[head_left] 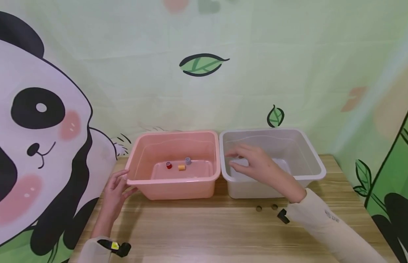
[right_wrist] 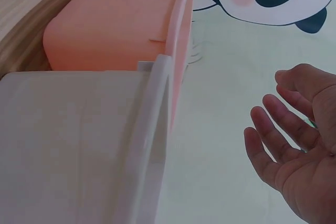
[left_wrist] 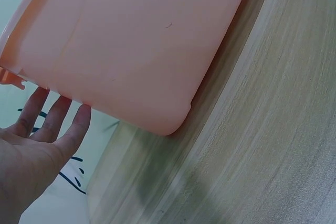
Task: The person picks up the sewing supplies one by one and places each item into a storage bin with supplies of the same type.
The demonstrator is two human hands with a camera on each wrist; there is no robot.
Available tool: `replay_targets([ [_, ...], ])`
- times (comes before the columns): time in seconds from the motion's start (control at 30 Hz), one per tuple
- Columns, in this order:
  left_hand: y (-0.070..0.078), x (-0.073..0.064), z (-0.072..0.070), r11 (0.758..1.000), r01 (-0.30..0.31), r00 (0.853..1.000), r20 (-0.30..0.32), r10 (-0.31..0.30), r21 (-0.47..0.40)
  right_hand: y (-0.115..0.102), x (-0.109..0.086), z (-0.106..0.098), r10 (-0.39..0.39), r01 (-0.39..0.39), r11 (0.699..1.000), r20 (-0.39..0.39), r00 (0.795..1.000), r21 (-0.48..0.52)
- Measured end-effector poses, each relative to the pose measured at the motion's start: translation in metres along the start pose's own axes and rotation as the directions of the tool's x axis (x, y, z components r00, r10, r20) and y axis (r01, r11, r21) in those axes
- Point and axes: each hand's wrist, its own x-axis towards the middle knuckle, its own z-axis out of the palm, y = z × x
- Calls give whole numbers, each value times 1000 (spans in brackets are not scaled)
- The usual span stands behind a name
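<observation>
In the head view a pink plastic basin [head_left: 177, 188] stands on the left, with my left hand [head_left: 114, 193] at its left end. The left wrist view shows fingertips [left_wrist: 83, 115] touching the outside of the pink wall, fingers spread and only slightly bent. Beside it stands a light grey basin [head_left: 256, 190]. Over its left part hovers my right hand [head_left: 253, 162], holding nothing, its fingers loosely bent and parted from the thumb. Three small cylinders are inside the pink basin: a red one [head_left: 169, 165], a yellow one [head_left: 181, 167] and a grey-blue one [head_left: 188, 160].
Two small dark round pieces [head_left: 259, 208] are on the wooden table [head_left: 191, 230], in front of the grey basin. Both basins stand close together near a printed cloth backdrop [head_left: 141, 73] with a panda and leaves.
</observation>
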Motion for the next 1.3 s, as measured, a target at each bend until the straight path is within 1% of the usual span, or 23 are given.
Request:
replay_targets([
  [0.27,3,2,1,1000,-2,1000,9,2,-10,0,-17,-1,70,-70,997,1,998,28],
  [0.57,0,2,0,1000,15,1000,-5,-14,2,-2,-32,0,81,-80,995,-2,997,60],
  [0.73,0,2,-1,1000,16,1000,-12,-16,10,-3,-43,4,124,-124,989,6,992,78],
  [0.83,0,2,-1,1000,11,1000,-8,-11,12,-3,-51,7,143,-142,986,-2,990,92],
  [0.97,0,1,-2,1000,6,1000,3,-6,7,-1,-62,14,150,-148,981,-10,989,122],
  [1.1,1,0,-2,1000,10,1000,-1,-10,2,3,-75,21,157,-155,979,-5,988,134],
  [1.2,1,0,-2,1000,18,1000,-9,-18,6,6,-87,25,195,-193,971,-1,981,140],
  [1.3,2,-1,0,1000,20,1000,-7,-20,6,10,-102,27,248,-247,955,16,969,162],
])
